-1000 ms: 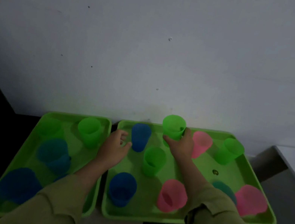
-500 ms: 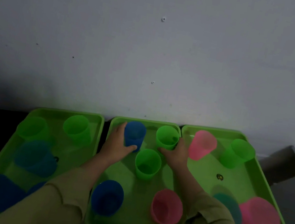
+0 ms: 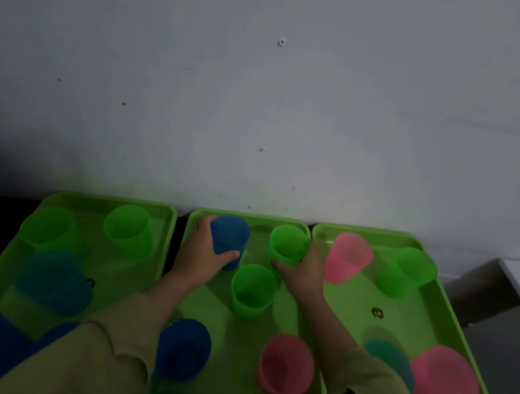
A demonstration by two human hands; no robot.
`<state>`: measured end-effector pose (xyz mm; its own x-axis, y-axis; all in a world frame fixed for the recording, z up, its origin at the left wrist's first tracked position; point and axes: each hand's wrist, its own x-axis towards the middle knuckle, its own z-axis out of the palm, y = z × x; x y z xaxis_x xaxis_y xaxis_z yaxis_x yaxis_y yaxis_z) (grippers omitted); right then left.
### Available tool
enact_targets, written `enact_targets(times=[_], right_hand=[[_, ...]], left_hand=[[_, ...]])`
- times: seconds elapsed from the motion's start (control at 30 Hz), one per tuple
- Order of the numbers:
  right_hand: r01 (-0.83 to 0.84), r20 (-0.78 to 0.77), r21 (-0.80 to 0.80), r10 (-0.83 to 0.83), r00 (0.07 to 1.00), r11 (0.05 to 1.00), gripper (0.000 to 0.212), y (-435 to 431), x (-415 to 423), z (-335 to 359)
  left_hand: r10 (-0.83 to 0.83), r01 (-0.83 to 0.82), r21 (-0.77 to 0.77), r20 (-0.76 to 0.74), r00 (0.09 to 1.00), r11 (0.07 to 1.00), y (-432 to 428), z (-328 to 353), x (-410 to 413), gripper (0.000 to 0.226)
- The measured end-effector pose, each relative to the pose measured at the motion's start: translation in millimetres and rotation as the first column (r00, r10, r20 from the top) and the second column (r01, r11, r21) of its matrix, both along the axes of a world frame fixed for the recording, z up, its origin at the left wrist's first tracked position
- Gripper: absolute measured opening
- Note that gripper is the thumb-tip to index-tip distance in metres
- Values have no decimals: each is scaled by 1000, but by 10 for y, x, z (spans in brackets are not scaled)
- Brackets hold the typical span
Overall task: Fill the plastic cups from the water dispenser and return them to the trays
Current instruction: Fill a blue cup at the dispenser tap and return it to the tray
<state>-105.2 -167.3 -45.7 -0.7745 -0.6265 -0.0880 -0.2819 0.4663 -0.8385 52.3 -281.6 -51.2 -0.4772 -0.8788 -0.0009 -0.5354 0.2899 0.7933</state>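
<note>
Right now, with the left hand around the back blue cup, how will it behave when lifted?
Probably light: the blue cup looks like thin translucent plastic, though any water inside is not visible. Likely squeezable, so the left hand should grip gently. Tall and tapered, it could tip if bumped.

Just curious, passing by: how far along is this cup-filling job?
Done: unclear; the dim picture shows no water level in any cup. In hand: the left hand grips a blue cup, the right hand a green cup, both at the back of the middle tray. Left: possibly the other cups on all three trays.
</note>
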Motion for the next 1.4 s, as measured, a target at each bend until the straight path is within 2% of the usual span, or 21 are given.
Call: enact_targets(times=[0.17, 0.33, 0.47, 0.57, 0.77, 0.97, 1.1, 1.23, 1.4], right_hand=[[-38, -187, 7, 39, 982, 999, 92, 14, 191, 231], [-233, -271, -68, 207, 940, 970, 87, -15, 581, 566], [-429, -242, -55, 405, 882, 902, 85, -36, 1050, 797], [-501, -204, -93, 477, 855, 860, 78, -42, 1503, 904], [-488, -136, -211, 469, 873, 847, 58, -41, 2424, 980], [-467, -115, -306, 455, 883, 829, 60, -60, 3511, 861], [-455, -88, -336, 454, 887, 824, 59, -36, 4158, 734], [-473, -61, -324, 481, 875, 819, 58, -12, 4742, 638], [-571, -48, -235, 577, 815, 787, 57, -27, 5207, 577]], left_hand=[[31, -34, -23, -114, 993, 999, 72, 276, 139, 74], [-4, -10, -56, -252, 968, 998, 130, 654, 504, 71], [-38, 17, -63, -344, 938, 998, 192, 886, 906, 72], [-61, 30, -83, -398, 915, 996, 219, 1014, 1312, 71], [-126, 103, -75, -487, 865, 992, 272, 1114, 2206, 73], [-142, 131, -57, -500, 854, 990, 242, 966, 3245, 84], [-183, 167, -75, -466, 866, 983, 295, 911, 3907, 81], [-190, 188, -50, -462, 867, 981, 339, 809, 4494, 72], [-74, 112, 59, -453, 889, 992, 335, 683, 5066, 66]])
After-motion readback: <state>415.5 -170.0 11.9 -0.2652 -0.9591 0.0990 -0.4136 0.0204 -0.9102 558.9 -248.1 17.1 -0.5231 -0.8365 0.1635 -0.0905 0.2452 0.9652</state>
